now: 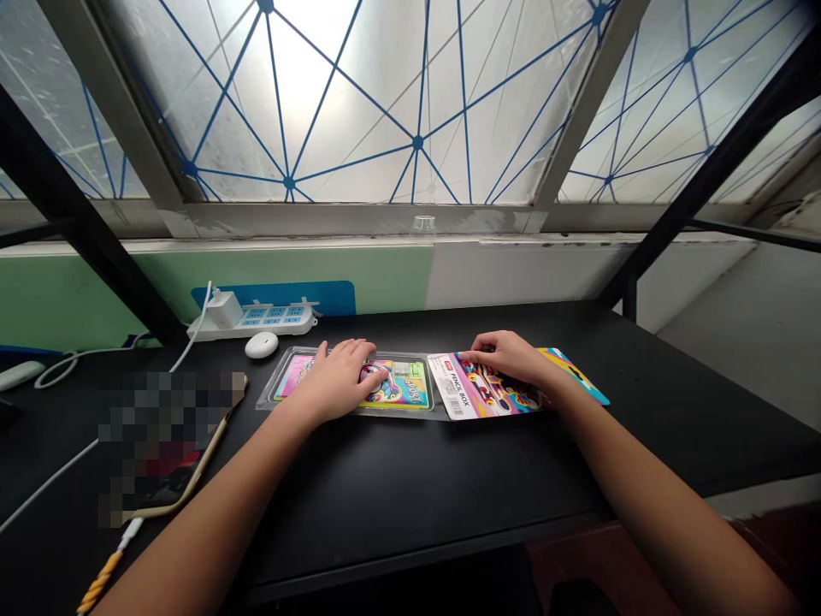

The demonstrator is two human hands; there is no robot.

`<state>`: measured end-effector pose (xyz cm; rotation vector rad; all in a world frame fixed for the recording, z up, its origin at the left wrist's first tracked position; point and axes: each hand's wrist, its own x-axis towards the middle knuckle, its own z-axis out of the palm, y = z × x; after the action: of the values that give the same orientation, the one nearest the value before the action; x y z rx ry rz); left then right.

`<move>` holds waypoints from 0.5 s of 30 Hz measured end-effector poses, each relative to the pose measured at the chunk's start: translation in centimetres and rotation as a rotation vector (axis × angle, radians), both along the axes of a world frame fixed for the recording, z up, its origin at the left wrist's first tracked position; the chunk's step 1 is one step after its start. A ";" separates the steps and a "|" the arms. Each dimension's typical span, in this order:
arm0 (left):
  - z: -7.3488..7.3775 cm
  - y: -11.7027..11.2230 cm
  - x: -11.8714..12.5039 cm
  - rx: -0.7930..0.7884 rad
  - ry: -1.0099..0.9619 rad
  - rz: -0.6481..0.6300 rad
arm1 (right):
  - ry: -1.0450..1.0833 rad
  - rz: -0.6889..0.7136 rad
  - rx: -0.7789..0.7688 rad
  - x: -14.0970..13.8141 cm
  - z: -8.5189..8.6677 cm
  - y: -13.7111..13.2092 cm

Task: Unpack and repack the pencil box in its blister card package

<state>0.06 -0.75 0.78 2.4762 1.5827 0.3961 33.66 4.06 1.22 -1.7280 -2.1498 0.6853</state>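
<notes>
Roughly at twelve o'clock on the black surface (398, 488), the left hand (337, 381) lies spread over a pencil box (401, 385) in a clear plastic tray (264, 402), while the right hand (500, 359), fingers lightly curled, rests on a printed card (458, 393) at one o'clock.

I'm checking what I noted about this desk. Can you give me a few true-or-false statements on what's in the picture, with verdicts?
1. The left hand rests on a clear plastic tray holding a colourful printed box. True.
2. The right hand lifts a card up off the desk. False: its fingers lie on the printed "PENCIL BOX" card, which lies flat on the black desk.
3. A white power strip sits on the desk beyond the hands. True.
4. The charger lies unplugged on the desk. False: the white charger is plugged into the power strip.
</notes>
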 end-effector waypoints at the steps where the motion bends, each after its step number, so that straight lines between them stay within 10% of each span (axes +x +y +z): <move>1: 0.0 0.0 0.0 -0.001 -0.001 -0.001 | -0.007 -0.009 0.014 0.2 0.1 0.0; 15: -0.1 -0.3 1.2 -0.027 -0.132 0.041 | -0.001 0.005 0.175 -2.8 -0.4 -1.2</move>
<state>1.22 -1.02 0.69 2.3485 1.5772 0.5285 30.88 2.85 0.82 -1.6327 -2.1453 0.4815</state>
